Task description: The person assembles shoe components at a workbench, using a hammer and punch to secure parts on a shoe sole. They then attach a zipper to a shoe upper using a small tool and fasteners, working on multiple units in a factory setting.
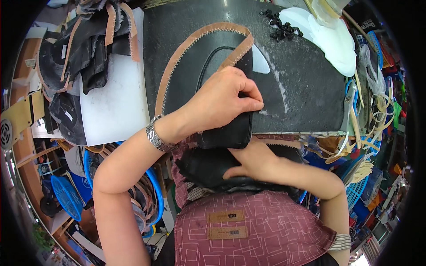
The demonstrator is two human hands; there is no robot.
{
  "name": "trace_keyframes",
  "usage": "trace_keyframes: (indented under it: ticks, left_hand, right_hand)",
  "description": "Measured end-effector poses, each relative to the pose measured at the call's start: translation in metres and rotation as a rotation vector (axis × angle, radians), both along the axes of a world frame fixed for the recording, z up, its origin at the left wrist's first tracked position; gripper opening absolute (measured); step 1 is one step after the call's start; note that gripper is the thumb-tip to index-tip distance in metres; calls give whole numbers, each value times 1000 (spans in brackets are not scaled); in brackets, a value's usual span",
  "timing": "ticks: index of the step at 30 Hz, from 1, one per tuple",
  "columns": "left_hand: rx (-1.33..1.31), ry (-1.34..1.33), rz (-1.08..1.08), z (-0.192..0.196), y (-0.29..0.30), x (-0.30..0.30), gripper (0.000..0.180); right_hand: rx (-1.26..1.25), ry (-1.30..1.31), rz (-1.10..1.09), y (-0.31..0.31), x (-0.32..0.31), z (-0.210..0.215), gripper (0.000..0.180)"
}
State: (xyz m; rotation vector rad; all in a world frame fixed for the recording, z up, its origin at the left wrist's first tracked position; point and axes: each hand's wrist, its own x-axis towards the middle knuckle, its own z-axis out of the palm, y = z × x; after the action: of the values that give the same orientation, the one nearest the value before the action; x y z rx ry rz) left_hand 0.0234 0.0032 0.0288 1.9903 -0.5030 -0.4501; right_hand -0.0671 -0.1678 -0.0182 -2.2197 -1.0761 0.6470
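Note:
A black leather piece [226,135] with a tan zigzag-edged strip [171,73] looping away from it lies over the near edge of the dark work board. My left hand [226,95], wearing a metal watch [157,135] at the wrist, is closed in a pinch at the right edge of this piece. Below that edge is my right hand [257,162], its thumb stretched out and apart; its other fingers are partly hidden under the piece. More black leather [208,166] rests on my lap, against the maroon patterned apron [266,226].
Small black bits [282,26] sit at the board's far side, beside a white smooth sheet [337,48]. Stacked black pieces with tan strips [95,57] overlap a white board [115,102] on the left. Blue baskets [66,197] stand low at both sides. Pale strips [381,106] hang at right.

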Motion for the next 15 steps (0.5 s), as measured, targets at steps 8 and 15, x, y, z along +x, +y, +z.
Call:
trace_keyframes:
  ticks: [8, 15]
  left_hand:
    - [7, 139, 2, 5, 9, 0, 13]
    - [-136, 199, -157, 8, 10, 7, 12]
  right_hand:
    - [299, 99, 26, -63, 33, 87, 37]
    - [411, 356, -921, -135, 65, 51, 18]
